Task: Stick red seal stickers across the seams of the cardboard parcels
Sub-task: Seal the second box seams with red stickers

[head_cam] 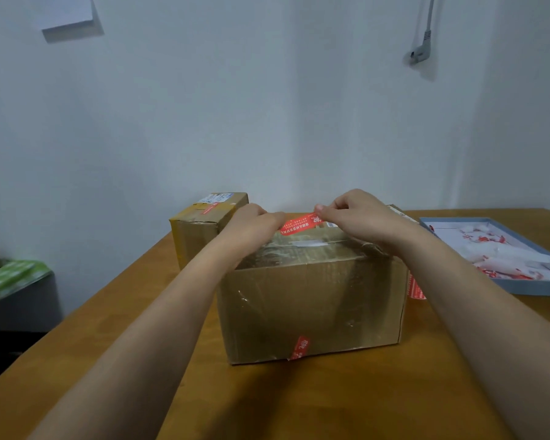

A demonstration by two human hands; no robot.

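Cardboard parcel (311, 300), the larger one, sits mid-table on the wooden table (115, 328), near face toward the camera, top wrapped in clear tape. A second, smaller cardboard parcel (200, 223) stands just behind it to the far left, already carrying a red sticker on its top edge. Far right: blue tray (534, 287) holding what look like spent white backing sheets with red scraps. Left hand (251, 225) rests on the parcel's far top edge, fingers bent over the left end of the red seal sticker (300, 224); whether it pinches or only presses, cannot tell. Right hand (353, 211) pinches the sticker's right end between thumb and fingertips. The sticker lies stretched between both hands along the top, far side. Two more red seals visible: one low on the near face (300, 347), one on the right side (415, 289). Judged step: laying this sticker down on the top. Next move calls for lowering it flat across the seam, then pressing along its length.
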